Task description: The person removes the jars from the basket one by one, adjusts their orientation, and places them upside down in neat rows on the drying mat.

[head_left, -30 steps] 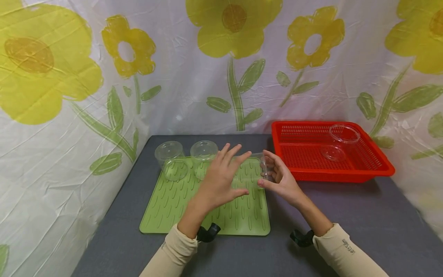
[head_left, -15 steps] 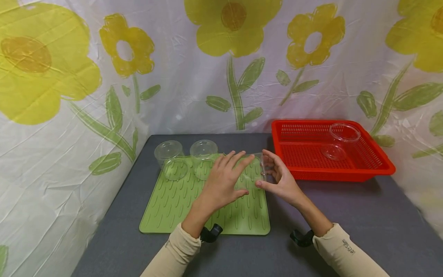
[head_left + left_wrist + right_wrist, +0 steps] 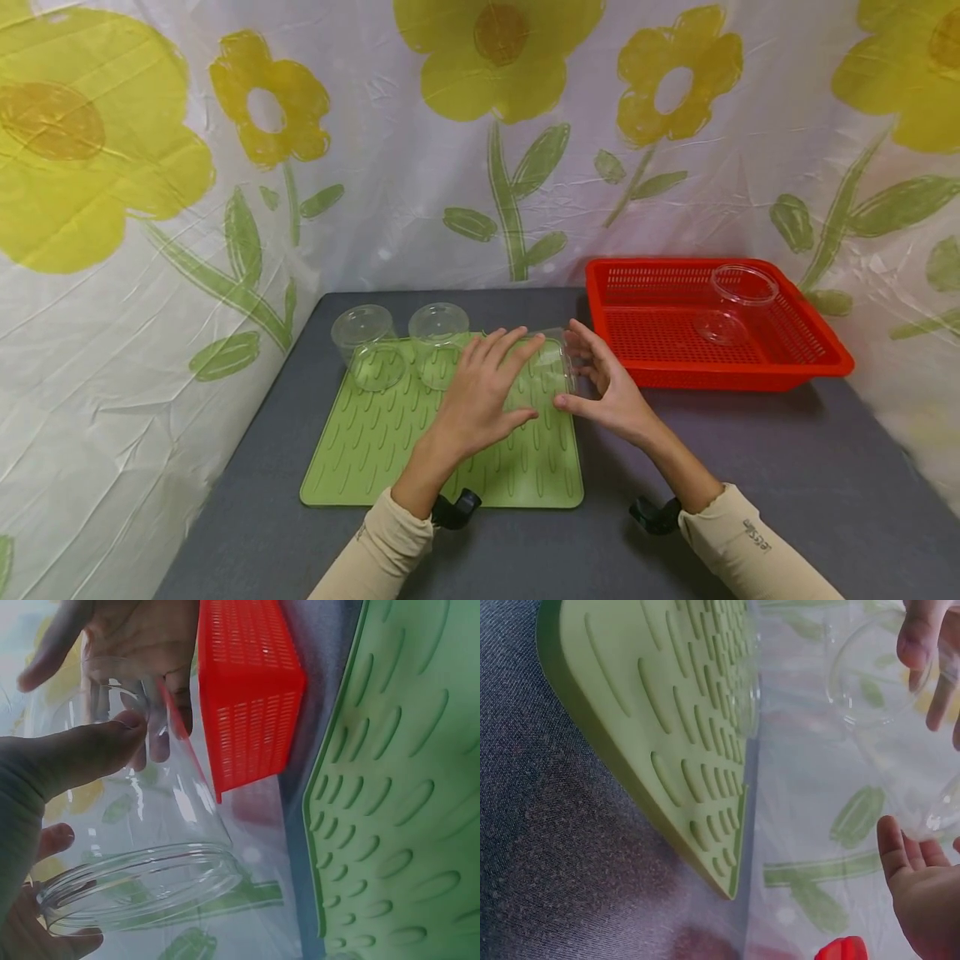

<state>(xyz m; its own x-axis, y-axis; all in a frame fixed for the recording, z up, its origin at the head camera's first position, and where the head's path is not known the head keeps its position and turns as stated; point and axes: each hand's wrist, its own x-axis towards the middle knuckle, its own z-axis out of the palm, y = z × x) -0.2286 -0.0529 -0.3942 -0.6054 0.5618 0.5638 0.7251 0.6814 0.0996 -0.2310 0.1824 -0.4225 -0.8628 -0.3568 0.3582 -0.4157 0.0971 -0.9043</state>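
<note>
A clear plastic jar (image 3: 551,360) lies sideways between my two hands, above a green ridged mat (image 3: 375,458). My left hand (image 3: 480,398) grips its ringed open end; in the left wrist view the thumb crosses in front of the jar (image 3: 161,814) and fingers show behind the rim. The right hand (image 3: 611,396) holds the other end, fingers curved behind it and thumb in front. Two more clear jars (image 3: 365,329) (image 3: 439,327) stand on the mat's back left, apparently bottom up. Part of the held jar is hidden behind the left fingers.
A red perforated basket (image 3: 720,379) stands at the back right with one clear jar (image 3: 745,287) upright in it. The grey table (image 3: 540,554) surrounds the mat. A flowered curtain (image 3: 375,192) hangs close behind the table's back edge.
My left hand has tipped slightly down and its fingers have drawn in closer over the jar. The right hand stays nearly in place, with the jar still between both hands.
</note>
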